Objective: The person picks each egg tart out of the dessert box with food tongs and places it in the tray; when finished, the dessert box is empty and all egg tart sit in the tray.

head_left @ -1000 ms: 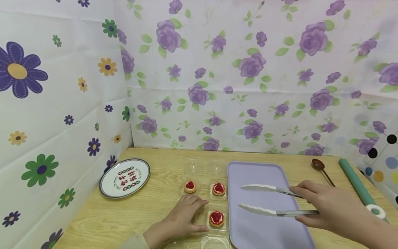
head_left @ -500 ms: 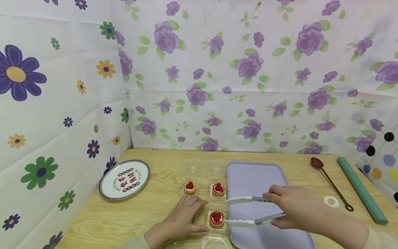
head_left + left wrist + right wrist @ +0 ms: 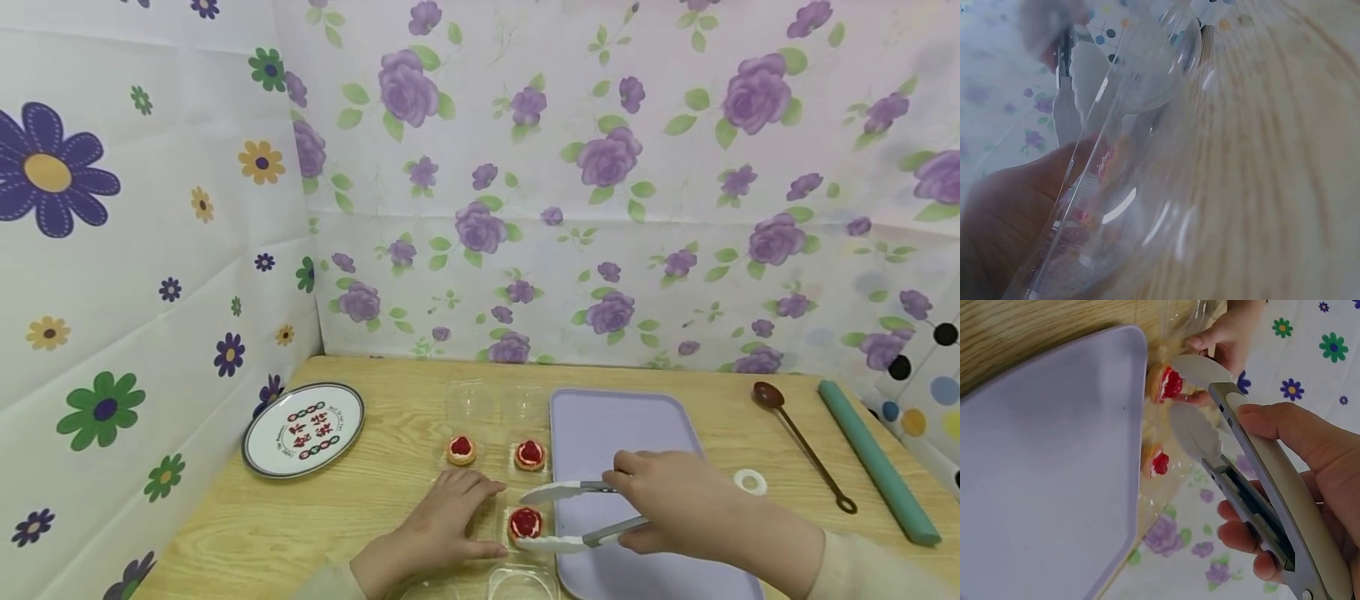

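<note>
My right hand [image 3: 686,504] holds a pair of tongs [image 3: 1275,500] with grey handles and white scalloped tips. The tips are spread, one either side of a berry-topped tart [image 3: 524,523]; the lower tip overlaps the tart's near edge in the head view, and I cannot tell whether they touch. That tart sits in a clear plastic box [image 3: 501,533]. My left hand [image 3: 435,529] holds this box at its left side, thumb near and index finger far. In the left wrist view, the clear plastic lid [image 3: 1141,187] stands between camera and hand. Two more tarts, a left one [image 3: 461,450] and a right one [image 3: 529,455], sit behind.
A lilac tray [image 3: 622,417] lies right of the boxes. Farther right are a white ring [image 3: 750,482], a brown ladle [image 3: 806,446] and a green roller [image 3: 877,462]. A white plate [image 3: 303,429] stands back left. Patterned cloth [image 3: 480,183] borders the table.
My right hand has moved left across the tray, bringing the spread tongs to the front tart. The white ring and the ladle's handle have come into view. My left hand stays by the box.
</note>
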The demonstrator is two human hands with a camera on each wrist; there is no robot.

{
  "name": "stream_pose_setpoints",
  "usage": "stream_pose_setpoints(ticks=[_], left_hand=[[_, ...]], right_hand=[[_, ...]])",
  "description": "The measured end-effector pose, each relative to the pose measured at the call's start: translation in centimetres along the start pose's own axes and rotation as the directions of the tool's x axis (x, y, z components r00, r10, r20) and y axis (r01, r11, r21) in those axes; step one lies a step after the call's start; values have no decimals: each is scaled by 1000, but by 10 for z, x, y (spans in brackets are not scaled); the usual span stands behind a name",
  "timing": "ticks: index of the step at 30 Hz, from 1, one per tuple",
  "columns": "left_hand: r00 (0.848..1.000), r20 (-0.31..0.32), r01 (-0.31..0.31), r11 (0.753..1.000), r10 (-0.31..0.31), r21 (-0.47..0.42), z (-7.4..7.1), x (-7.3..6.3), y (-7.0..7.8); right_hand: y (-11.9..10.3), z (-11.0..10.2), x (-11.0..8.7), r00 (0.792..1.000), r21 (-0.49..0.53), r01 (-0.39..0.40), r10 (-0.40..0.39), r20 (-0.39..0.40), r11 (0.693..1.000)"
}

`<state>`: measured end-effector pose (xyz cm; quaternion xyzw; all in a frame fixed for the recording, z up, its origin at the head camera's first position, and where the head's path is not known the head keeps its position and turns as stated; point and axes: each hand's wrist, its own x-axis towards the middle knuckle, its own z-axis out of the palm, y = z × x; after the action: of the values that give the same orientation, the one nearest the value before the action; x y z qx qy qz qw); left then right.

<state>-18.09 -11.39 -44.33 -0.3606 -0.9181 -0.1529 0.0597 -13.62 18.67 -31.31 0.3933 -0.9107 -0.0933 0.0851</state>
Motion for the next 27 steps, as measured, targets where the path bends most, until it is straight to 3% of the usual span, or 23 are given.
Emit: stream_pose_setpoints(ticks=[8, 14, 22, 27], left_hand=[[1000, -7, -16, 1000, 16, 11, -1, 1, 1], [1000, -17, -21, 1000, 22, 19, -1, 1, 0], [1000, -21, -22, 1000, 22, 18, 0, -1, 0], [1000, -21, -18, 1000, 18, 16, 0, -1, 0]], right_hand=[[-8, -3, 11, 994, -26, -50, 52, 94, 998], [-13, -5, 16, 992, -10, -78, 78, 99, 997], [-17, -3, 25, 988, -29, -75, 79, 134, 997], [-17, -3, 26, 990, -68, -35, 44, 132, 997]])
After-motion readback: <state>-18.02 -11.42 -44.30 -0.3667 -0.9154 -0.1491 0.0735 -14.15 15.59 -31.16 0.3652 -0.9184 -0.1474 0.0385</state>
